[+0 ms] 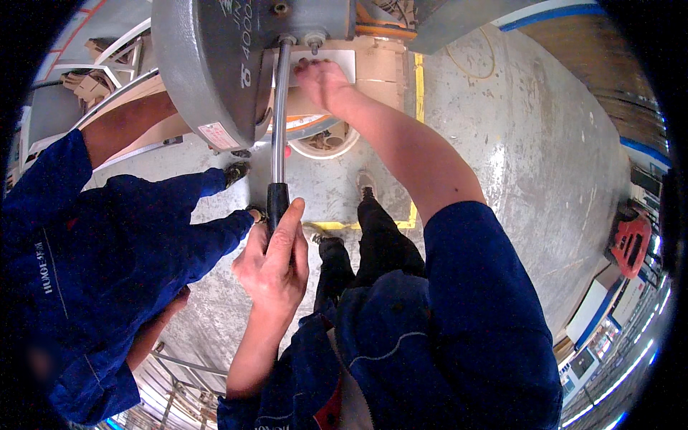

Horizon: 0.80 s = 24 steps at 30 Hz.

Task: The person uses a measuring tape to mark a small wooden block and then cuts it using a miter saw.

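Note:
My left hand point(276, 265) is wrapped round the black grip point(277, 201) of a straight metal lever point(279, 122), thumb along its side. The lever runs up to a grey machine with a large rounded guard point(208, 72), which looks like a cut-off saw; its blade is hidden. Beyond the lever, my right hand point(322, 82) bears down on a flat white piece point(345, 64) on the machine's table, its fingers bent over it. What lies under those fingers is hidden. Below that wrist a curved scale point(308, 123) shows on the machine's base.
At the left stands a co-worker in dark blue point(107, 251), one arm reaching behind the guard. A round bin point(322, 152) with offcuts sits under the machine. Brown cardboard point(380, 64) lies beside the white piece. Yellow tape point(419, 93) marks the floor; a red object point(632, 244) stands far right.

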Each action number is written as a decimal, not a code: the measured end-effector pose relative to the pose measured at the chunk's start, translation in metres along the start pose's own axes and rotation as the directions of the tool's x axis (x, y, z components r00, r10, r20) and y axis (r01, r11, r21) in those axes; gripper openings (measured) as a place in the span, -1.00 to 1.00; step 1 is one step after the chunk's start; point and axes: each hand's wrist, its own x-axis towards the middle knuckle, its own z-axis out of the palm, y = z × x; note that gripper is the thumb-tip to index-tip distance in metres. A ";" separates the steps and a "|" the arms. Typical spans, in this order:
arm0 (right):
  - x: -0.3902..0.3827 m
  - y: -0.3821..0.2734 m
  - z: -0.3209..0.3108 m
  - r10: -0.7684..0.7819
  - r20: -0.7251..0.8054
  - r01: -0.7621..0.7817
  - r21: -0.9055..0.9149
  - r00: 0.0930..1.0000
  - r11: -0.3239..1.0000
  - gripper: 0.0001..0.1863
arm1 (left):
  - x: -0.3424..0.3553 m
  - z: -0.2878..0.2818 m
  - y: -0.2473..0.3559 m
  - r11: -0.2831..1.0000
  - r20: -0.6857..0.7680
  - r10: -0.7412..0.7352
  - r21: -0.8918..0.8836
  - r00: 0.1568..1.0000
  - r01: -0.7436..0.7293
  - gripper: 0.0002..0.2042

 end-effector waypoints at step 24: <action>0.009 -0.001 0.028 0.147 0.225 -0.237 0.448 0.963 0.862 -0.67 | -0.007 0.007 -0.006 0.999 -0.019 -0.002 -0.041 1.000 0.001 -0.63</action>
